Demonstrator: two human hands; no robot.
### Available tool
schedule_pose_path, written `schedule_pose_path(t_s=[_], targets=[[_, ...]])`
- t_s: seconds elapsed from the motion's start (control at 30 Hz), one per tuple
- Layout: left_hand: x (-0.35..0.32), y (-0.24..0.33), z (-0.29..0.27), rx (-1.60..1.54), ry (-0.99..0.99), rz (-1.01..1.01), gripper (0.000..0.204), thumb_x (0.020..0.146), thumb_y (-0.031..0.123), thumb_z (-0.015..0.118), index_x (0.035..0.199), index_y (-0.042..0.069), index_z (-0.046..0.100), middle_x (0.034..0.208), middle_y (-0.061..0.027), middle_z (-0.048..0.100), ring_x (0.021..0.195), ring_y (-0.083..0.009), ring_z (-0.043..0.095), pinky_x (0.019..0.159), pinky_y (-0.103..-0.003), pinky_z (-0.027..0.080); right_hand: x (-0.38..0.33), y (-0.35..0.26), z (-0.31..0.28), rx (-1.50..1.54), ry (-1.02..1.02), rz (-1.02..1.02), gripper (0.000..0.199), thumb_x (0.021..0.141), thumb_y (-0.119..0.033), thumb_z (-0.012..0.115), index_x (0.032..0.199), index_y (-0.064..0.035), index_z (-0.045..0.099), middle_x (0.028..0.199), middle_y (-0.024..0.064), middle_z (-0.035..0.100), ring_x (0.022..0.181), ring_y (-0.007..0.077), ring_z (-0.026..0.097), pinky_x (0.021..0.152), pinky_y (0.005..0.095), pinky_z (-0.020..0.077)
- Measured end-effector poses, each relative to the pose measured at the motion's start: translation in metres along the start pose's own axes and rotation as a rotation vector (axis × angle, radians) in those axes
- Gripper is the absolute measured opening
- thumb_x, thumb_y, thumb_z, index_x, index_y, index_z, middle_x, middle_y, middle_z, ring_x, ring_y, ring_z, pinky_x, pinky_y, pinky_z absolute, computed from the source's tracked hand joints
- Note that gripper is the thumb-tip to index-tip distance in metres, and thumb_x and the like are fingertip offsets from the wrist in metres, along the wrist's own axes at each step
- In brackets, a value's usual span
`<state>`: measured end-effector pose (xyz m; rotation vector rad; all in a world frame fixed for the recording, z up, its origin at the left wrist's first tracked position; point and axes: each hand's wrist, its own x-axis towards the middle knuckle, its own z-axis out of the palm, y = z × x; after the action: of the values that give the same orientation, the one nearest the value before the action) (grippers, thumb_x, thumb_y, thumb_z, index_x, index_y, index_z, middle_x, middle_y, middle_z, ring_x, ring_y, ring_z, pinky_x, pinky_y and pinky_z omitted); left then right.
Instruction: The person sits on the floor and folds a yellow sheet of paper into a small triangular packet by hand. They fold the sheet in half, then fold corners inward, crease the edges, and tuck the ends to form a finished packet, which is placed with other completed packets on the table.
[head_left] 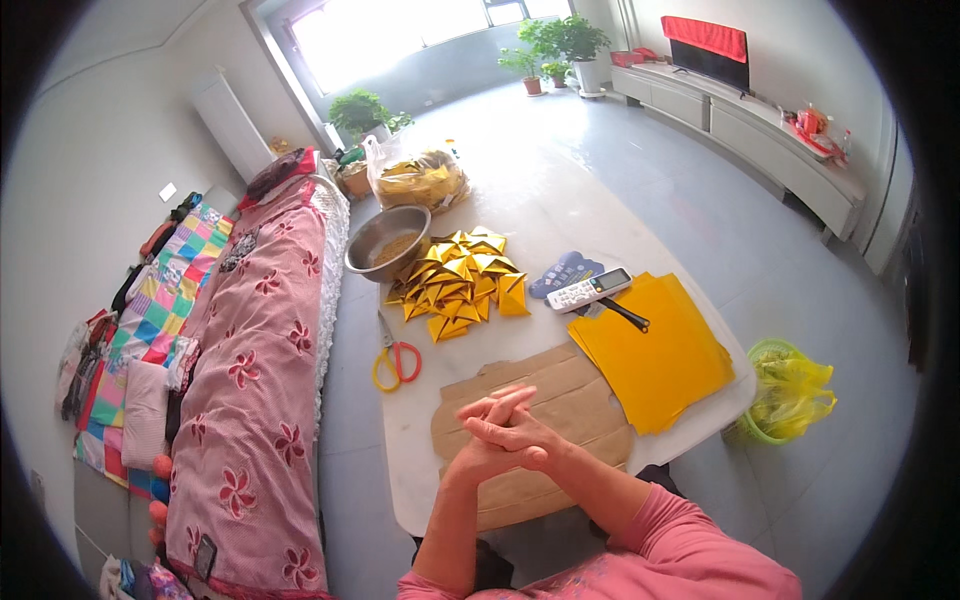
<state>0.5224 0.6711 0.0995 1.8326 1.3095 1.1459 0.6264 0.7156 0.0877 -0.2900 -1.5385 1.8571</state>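
Observation:
My left hand (484, 462) and my right hand (520, 431) are clasped together, fingers interlaced, with no object visible between them. Both are over a flat piece of brown cardboard (540, 490) at the near edge of the white table (560, 215). To their right lies a stack of golden-yellow paper sheets (665, 350). A dark, narrow tool (627, 316) lies on the stack's far left corner, its kind unclear. Beyond the cardboard is a heap of folded gold paper pieces (460, 280). Scissors (408, 362) with red and yellow handles rest left of the cardboard.
A white remote control (590, 289) lies partly over a blue-grey flat item (562, 272). Behind stand a metal bowl (365, 248) and a plastic bag (425, 180) of gold pieces. A green basket (775, 350) is right of the table; a pink-covered sofa (260, 330) runs along the left.

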Motion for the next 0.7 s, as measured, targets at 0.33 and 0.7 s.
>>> schedule_pose_path(t_s=[0.33, 0.7], targets=[[-0.018, -0.02, 0.05, -0.234, 0.464, 0.091, 0.057, 0.075, 0.043, 0.072, 0.112, 0.004, 0.054, 0.105, -0.0094, 0.053, 0.096, -0.0237, 0.053, 0.085, -0.038, 0.046, -0.009, 0.04, 0.002, -0.242, -0.055, -0.612, 0.026, 0.092, -0.022, 0.054, 0.113, -0.0103, 0.063, 0.094, 0.0084, 0.05, 0.09, 0.0225, 0.049, 0.074, 0.0385, 0.0459], [-0.001, -0.006, 0.065, -0.541, 0.44, -0.162, 0.057, 0.091, 0.043, 0.056, 0.129, 0.003, 0.044, 0.116, -0.0148, 0.051, 0.099, -0.0258, 0.058, 0.086, -0.04, 0.049, -0.01, 0.017, -0.007, -0.333, -0.02, -0.194, 0.024, 0.089, -0.027, 0.058, 0.101, -0.0064, 0.063, 0.089, 0.0079, 0.051, 0.088, 0.0214, 0.05, 0.078, 0.0361, 0.0442]])
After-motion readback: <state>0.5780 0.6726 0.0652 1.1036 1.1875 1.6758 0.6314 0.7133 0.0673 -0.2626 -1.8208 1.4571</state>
